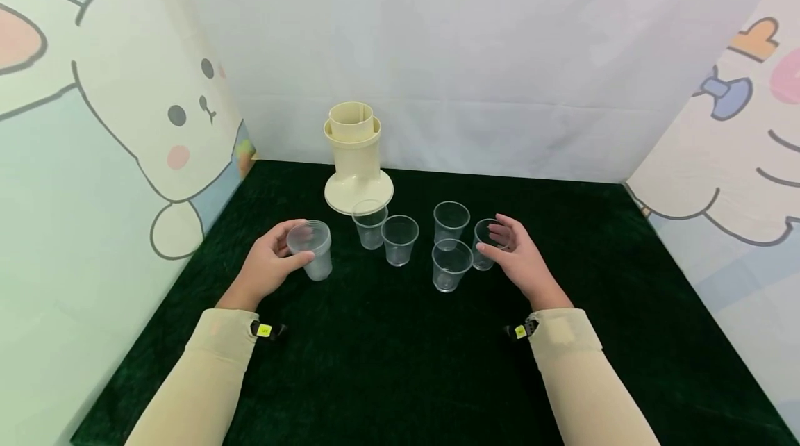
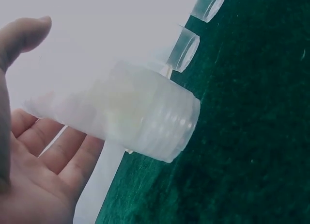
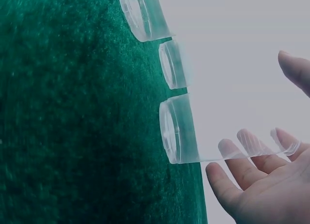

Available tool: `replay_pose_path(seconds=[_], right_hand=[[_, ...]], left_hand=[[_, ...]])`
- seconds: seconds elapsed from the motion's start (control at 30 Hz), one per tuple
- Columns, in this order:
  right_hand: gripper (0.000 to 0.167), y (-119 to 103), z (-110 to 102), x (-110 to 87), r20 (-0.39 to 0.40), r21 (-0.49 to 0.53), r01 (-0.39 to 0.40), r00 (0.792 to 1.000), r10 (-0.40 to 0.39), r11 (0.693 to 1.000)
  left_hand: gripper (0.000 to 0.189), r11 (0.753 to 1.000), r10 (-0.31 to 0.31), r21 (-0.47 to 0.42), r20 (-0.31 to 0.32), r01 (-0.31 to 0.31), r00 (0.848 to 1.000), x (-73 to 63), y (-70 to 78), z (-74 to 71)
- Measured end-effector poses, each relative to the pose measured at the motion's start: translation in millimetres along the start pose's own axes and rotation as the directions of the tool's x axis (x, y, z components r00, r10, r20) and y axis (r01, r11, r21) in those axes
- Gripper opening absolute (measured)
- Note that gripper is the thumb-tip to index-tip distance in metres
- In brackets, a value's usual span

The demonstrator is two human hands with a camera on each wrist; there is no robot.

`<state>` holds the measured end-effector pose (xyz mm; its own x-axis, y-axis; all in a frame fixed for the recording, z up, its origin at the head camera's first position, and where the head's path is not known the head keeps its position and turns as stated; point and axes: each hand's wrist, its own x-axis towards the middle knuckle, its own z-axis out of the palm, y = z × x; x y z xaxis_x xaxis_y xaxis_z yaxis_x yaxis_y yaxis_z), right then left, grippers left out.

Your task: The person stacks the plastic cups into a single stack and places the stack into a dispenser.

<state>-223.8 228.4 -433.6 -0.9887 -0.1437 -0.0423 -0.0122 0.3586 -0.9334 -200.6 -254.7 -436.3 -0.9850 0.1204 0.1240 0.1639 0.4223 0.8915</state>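
My left hand [image 1: 269, 262] holds a stack of nested clear plastic cups [image 1: 320, 262], thumb across the front and fingers behind. In the left wrist view the stack [image 2: 164, 122] has several close ridges near its base; its upper part fades into the white background. At the far right of the cups, my right hand [image 1: 525, 265] is around a single plastic cup [image 1: 482, 260], thumb on the near side. Through that cup's wall [image 3: 184, 132], the fingertips [image 3: 227, 147] show in the right wrist view. The fingers are fairly straight and the thumb stands well apart from them.
Several single plastic cups stand upright between the hands, including one front cup [image 1: 448, 276] and one middle cup [image 1: 400, 251]. Behind them is a cream stand [image 1: 356, 168] with a round base and a tube on top. Dark green cloth [image 1: 400, 362] covers the table; a white curtain [image 1: 475, 50] hangs behind.
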Motion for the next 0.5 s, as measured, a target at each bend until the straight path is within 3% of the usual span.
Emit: replay_pose_path(seconds=[0.5], right_hand=[[0.089,-1.6,1.1,-0.6,0.011,0.014,-0.012,1.000,0.012,1.000]], left_hand=[[0.069,0.999,-0.028,-0.022,-0.041,0.027,0.999,-2.6,0.1,7.0]])
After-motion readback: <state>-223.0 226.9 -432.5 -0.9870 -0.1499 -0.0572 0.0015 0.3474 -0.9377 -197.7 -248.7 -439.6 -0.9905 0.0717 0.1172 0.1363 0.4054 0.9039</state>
